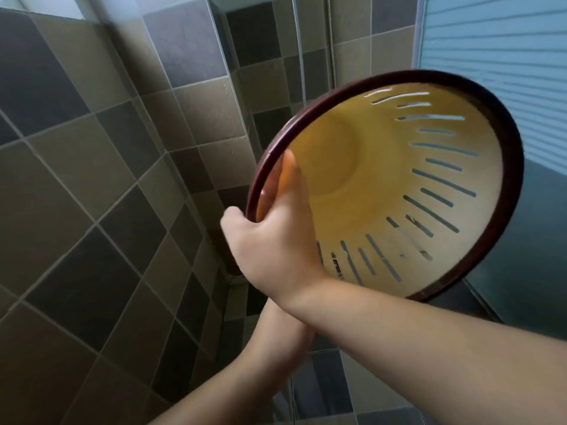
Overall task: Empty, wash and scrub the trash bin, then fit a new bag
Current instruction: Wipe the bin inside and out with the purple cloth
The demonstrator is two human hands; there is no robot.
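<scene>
Bin held up in the tiled corner.
Your right hand (pixel 270 240) grips the trash bin (pixel 399 191) by its dark rim, near the tiled wall (pixel 92 179); your left hand (pixel 285 329) is hidden, its state unclear.

The trash bin (pixel 383 179) looks like smooth, slightly glossy plastic with a dark rim; the wall tiles (pixel 92 179) look matt.
</scene>
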